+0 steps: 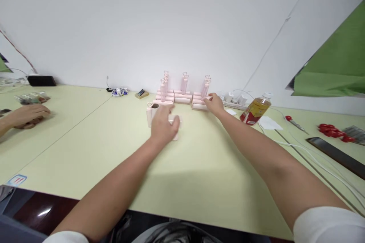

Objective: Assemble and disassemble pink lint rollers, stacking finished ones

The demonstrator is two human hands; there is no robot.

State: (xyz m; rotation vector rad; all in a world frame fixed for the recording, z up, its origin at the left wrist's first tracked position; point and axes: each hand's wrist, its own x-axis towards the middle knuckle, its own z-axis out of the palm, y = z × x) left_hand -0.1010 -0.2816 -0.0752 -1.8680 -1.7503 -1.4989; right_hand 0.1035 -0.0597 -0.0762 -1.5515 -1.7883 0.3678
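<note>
My left hand [164,123], slightly smeared by motion, is over the table with its thumb and fingers apart. Under and around it are pale pink pieces: an upright one with a heart-shaped loop [149,115], one with a dark round opening [155,105], and a part by the thumb, mostly hidden. My right hand [215,104] reaches to the right end of the pink rows, fingers closed at a pale pink piece whose shape they hide. Beside it stand clear pink tubes with heart loops [205,88], behind low stacked pink blocks [200,106]. Another tube [184,82] and block stack [183,100] are in the middle.
To the right are a tilted drink bottle [256,110], chargers on a power strip [235,98], a red-handled screwdriver [295,123], red parts [333,132] and a phone [338,155]. Coiled cable [118,92] lies to the left. Another person's hand [27,115] rests at far left.
</note>
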